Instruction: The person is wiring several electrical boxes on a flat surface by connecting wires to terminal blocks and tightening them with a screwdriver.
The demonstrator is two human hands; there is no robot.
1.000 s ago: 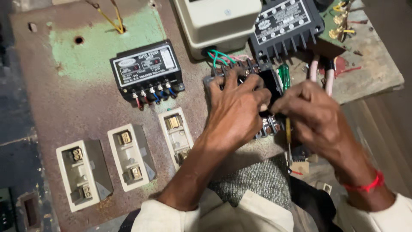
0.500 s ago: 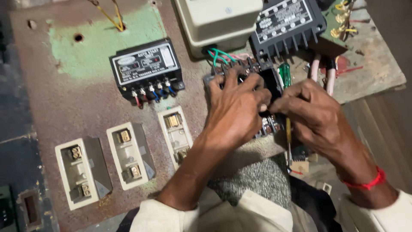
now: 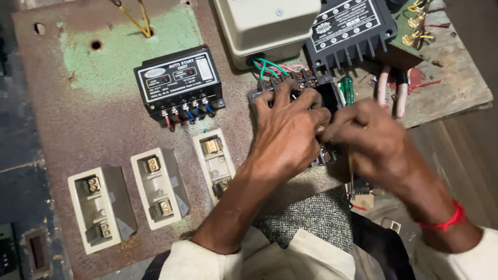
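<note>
1. The work surface is a rusty metal panel [image 3: 78, 129] with a patch of faded green paint near its top; it fills most of the view, with a dark floor strip along its left edge.
2. At the panel's lower left stand three cream fuse holders [image 3: 102, 207] in a row, each with brass terminals.
3. Above them sits a black control unit [image 3: 179, 83] with coloured wires at its lower edge; two yellow wires [image 3: 136, 18] rise from the green patch.
4. Top centre is a cream box [image 3: 264, 26], with green wires [image 3: 270, 66] running from under it down to a dark terminal block [image 3: 290, 83].
5. The left hand [image 3: 288, 132] lies palm down over that block, fingers spread and curled onto its screws, forearm running down toward a cream sleeve.
6. The right hand [image 3: 371, 142] meets the left hand's knuckles, fingers bunched; it is blurred, so I cannot tell what it pinches. A red thread circles its wrist.
7. Just beyond it are a green screwdriver handle [image 3: 346, 89] and a black finned module [image 3: 353, 31].
8. At far right lies a worn wooden board [image 3: 446, 78].
</note>
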